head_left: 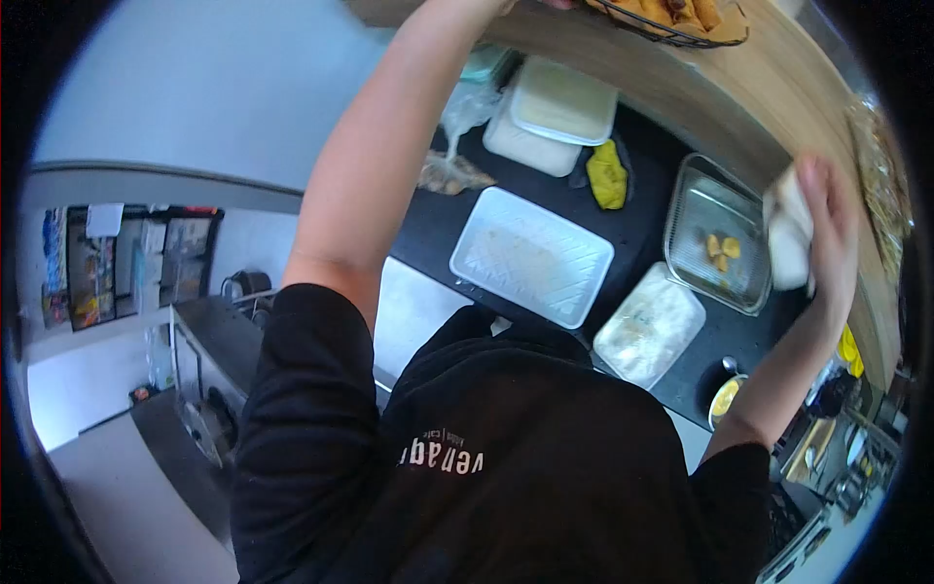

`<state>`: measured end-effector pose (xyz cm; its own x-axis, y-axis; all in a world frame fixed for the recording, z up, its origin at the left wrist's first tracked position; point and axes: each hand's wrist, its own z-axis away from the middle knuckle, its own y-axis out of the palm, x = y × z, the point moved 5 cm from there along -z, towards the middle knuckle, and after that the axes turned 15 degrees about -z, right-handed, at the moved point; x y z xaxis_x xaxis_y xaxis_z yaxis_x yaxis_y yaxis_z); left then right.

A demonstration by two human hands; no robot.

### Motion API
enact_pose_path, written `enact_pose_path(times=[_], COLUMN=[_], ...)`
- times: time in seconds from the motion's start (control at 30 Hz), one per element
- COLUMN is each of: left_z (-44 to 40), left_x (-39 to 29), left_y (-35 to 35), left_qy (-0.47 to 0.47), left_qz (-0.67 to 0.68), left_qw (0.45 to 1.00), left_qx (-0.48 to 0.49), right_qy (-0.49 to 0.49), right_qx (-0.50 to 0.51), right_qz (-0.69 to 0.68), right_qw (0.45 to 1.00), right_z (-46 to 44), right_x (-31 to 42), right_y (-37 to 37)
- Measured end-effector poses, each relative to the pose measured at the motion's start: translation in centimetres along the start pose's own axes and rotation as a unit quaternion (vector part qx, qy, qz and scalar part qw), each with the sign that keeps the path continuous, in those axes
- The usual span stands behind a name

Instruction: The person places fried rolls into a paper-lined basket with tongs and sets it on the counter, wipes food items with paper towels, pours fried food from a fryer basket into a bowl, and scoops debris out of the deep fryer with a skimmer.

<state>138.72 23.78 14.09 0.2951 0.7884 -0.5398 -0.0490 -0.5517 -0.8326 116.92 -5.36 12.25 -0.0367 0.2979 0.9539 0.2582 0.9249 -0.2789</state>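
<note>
My right hand (829,209) is closed around a crumpled white cloth (786,234), possibly paper, beside a metal mesh tray (686,219). A few golden fried pieces (722,250) lie in that tray. My left arm reaches up to the top edge of the view. Only a sliver of my left hand (558,3) shows there, close to a black wire basket (671,37) lined with brown paper; its grip is hidden. Golden-brown fried rolls (686,12) fill the basket, which sits at the wooden ledge (749,88).
On the dark counter (438,229) lie a white plastic tray (530,258), a film-wrapped white tray (650,326), stacked white containers (562,102), a yellow-and-black cloth (608,175) and a clear bag (452,170). A small bowl (725,399) with yellow contents stands near my right forearm.
</note>
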Motion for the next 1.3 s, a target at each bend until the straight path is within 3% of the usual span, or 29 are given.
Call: enact_pose_path(times=[0.03, 0.07, 0.1, 0.13, 0.2, 0.23, 0.27, 0.33, 0.47, 0.6, 0.7, 0.77, 0.9, 0.97, 1.03, 1.1, 1.13, 1.2, 1.3], left_z=[2.1, 4.2, 5.6, 6.7, 8.4, 10.3, 12.3, 14.9, 21.8, 27.8, 32.7, 35.7, 39.4, 40.5, 41.4, 42.7, 43.0, 43.0, 42.9], left_x=[0.6, 1.3, 2.8, 4.3, 8.2, 9.1, 10.3, 16.2, 23.5, 32.9, 39.9, 43.0, 44.7, 44.8, 44.7, 44.0, 43.2, 42.8, 44.1], left_y=[-0.4, -0.8, -2.2, -3.5, -4.2, -4.9, -5.8, -6.2, -5.6, -0.5, 6.4, 10.8, 16.2, 18.3, 20.5, 22.6, 23.1, 23.1, 22.2], left_qy=[-0.011, -0.022, 0.022, 0.068, 0.017, 0.011, 0.005, -0.002, -0.040, -0.043, -0.038, -0.094, -0.182, -0.171, -0.175, -0.287, -0.294, -0.303, -0.354], left_qz=[0.089, 0.177, 0.128, 0.079, 0.160, 0.177, 0.194, 0.199, 0.225, 0.149, 0.138, 0.172, 0.143, 0.126, 0.128, 0.252, 0.332, 0.284, 0.242], left_qw=[0.996, 0.984, 0.990, 0.989, 0.983, 0.979, 0.975, 0.979, 0.972, 0.987, 0.987, 0.977, 0.972, 0.971, 0.969, 0.924, 0.896, 0.910, 0.903], left_qx=[0.003, 0.003, -0.052, -0.106, -0.092, -0.098, -0.106, -0.044, -0.053, -0.032, -0.072, -0.082, -0.034, -0.113, -0.117, -0.005, 0.001, 0.022, 0.023], right_qy=[0.024, 0.113, 0.124, 0.142, 0.105, 0.137, 0.037, 0.044, 0.040, 0.124, 0.181, 0.214, 0.271, 0.230, 0.208, 0.192, 0.159, 0.090, 0.096], right_qx=[0.057, 0.097, 0.201, 0.232, 0.282, 0.304, 0.343, 0.385, 0.329, 0.210, 0.118, 0.016, -0.011, 0.085, 0.073, 0.064, 0.017, -0.046, 0.005], right_qz=[-0.008, -0.117, -0.046, -0.029, 0.034, 0.185, 0.225, 0.319, 0.378, 0.490, 0.497, 0.418, 0.325, 0.247, 0.215, 0.178, 0.142, 0.095, 0.071], right_qw=[0.998, 0.982, 0.971, 0.962, 0.953, 0.924, 0.911, 0.865, 0.865, 0.837, 0.841, 0.883, 0.906, 0.937, 0.952, 0.963, 0.977, 0.990, 0.993], right_z=[2.1, 6.2, 7.9, 9.9, 13.4, 14.9, 16.8, 19.2, 20.1, 17.8, 16.9, 17.3, 20.8, 22.1, 22.6, 23.0, 22.8, 22.2, 19.9], right_x=[-1.9, -4.6, -6.7, -9.5, -16.7, -17.7, -20.0, -22.8, -27.6, -30.7, -28.1, -24.5, -24.9, -25.8, -24.5, -24.0, -23.6, -22.5, -19.1], right_y=[0.9, 2.9, 6.1, 10.0, 18.1, 22.3, 26.5, 33.4, 38.4, 35.9, 33.3, 33.4, 34.6, 36.3, 36.9, 37.7, 37.5, 37.3, 39.1])
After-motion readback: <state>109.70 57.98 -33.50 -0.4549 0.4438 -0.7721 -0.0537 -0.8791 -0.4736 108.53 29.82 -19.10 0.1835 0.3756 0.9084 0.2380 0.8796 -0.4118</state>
